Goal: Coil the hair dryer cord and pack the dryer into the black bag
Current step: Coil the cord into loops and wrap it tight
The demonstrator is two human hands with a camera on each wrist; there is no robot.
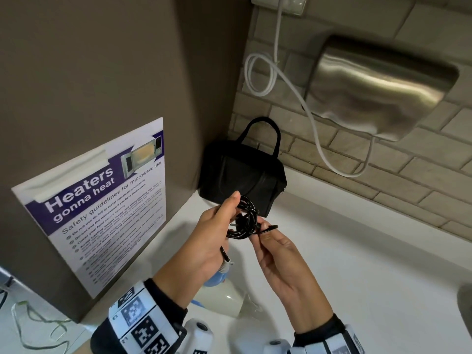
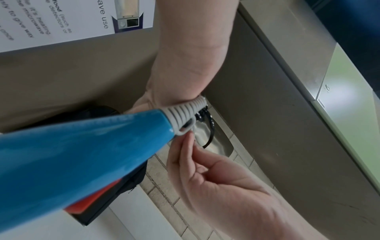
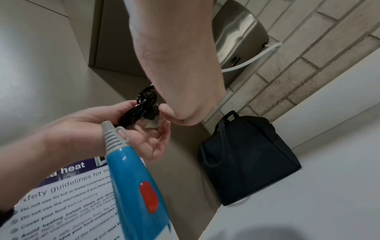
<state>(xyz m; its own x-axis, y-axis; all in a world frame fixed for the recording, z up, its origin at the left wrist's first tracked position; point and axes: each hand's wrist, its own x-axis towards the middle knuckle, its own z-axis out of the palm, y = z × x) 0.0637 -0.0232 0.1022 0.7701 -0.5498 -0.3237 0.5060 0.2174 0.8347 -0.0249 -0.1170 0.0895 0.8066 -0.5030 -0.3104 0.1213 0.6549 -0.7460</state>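
The black cord [image 1: 245,221] is gathered into a small coil above the white counter. My left hand [image 1: 229,215] grips the coil's left side, thumb on top. My right hand [image 1: 259,232] pinches a strand at the coil's right side. From the coil a short length drops to the hair dryer [image 1: 224,298], whose blue handle [image 3: 135,186] has a red switch and a grey ribbed collar [image 2: 183,112]. Its white body is below my left wrist, and I cannot tell whether it rests on the counter. The black bag [image 1: 242,175] stands upright in the corner just behind the coil, handles up.
A steel hand dryer [image 1: 378,85] with a white cable [image 1: 319,134] hangs on the brick wall at the right. A microwave safety poster [image 1: 102,213] covers the brown panel on the left. The white counter [image 1: 357,264] stretches to the right.
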